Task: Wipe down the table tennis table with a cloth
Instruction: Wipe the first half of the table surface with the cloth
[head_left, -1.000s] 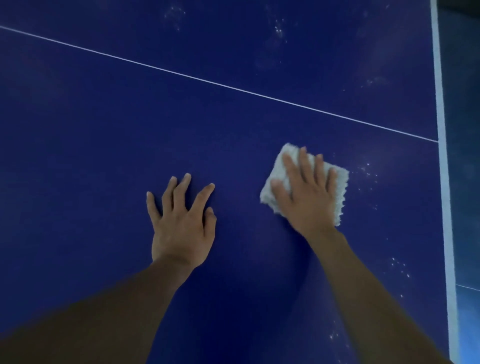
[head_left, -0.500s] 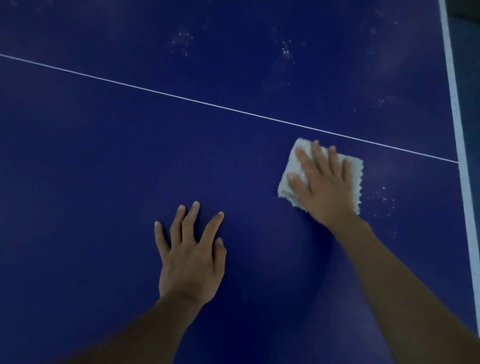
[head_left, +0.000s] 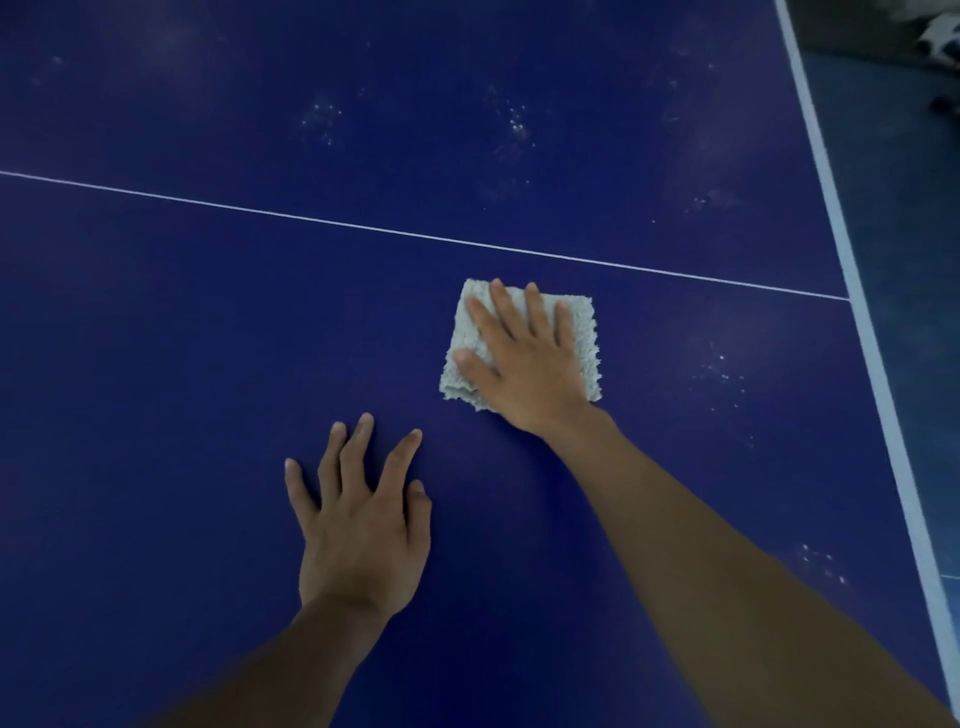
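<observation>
The right hand lay flat on the folded white cloth, fingers straight and spread, pressing it onto the blue counter. The cloth sat just on the near side of the thin white line, well apart from the white edge band at the right. The left hand rested palm down on the bare counter, fingers spread, near the cloth but not touching it. Pale specks showed between cloth and edge band.

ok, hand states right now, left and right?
Left hand: open, fingers spread flat on the table, holding nothing.
Right hand: open, straight fingers pressing the cloth onto the table.
</observation>
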